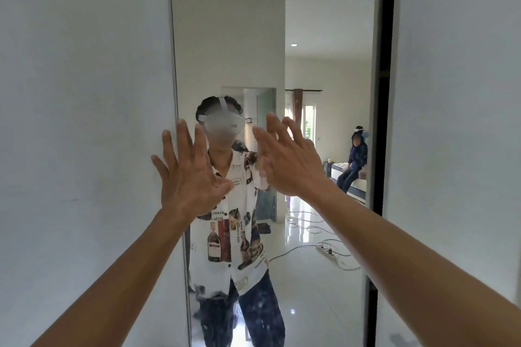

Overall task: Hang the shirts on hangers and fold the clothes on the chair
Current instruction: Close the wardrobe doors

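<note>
I stand close to a tall mirrored wardrobe door (324, 65). My left hand (191, 175) is raised with its fingers spread and straight, over the mirror's left edge. My right hand (287, 160) is raised beside it, fingers spread and straight, in front of the glass. Both hands hold nothing. Whether the palms touch the door I cannot tell. No shirts, hangers or chair are in view. The mirror shows me in a printed shirt and dark patterned trousers.
White wardrobe panels (84, 121) flank the mirror on the left and on the right (456, 121), with a dark gap (387, 93) at the mirror's right edge. In the reflection are a glossy tiled floor, a power strip (327, 249) with loose cables, and a person sitting on a bed (355, 160).
</note>
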### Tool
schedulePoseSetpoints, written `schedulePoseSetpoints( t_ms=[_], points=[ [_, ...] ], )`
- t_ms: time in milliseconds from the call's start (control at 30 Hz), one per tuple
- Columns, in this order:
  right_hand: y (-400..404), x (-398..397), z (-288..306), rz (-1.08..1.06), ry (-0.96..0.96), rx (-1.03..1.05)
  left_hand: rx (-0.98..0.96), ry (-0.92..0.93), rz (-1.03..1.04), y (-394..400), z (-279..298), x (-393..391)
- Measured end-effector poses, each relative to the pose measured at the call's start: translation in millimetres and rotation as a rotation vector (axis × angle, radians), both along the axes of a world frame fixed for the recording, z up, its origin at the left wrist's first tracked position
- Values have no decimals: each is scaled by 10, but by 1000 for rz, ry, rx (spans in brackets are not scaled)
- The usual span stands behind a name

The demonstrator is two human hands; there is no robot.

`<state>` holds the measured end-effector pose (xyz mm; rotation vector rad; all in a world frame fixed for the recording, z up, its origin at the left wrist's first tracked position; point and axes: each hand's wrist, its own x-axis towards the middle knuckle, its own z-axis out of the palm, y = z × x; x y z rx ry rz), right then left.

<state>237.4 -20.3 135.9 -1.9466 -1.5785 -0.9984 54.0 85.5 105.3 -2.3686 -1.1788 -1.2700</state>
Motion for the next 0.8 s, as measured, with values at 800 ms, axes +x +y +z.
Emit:
schedulePoseSetpoints(
  t_ms=[800],
  points=[
    [-1593, 1777, 136, -393, -348, -251, -552, -151, -756, -1720, -455, 3066]
  ],
)
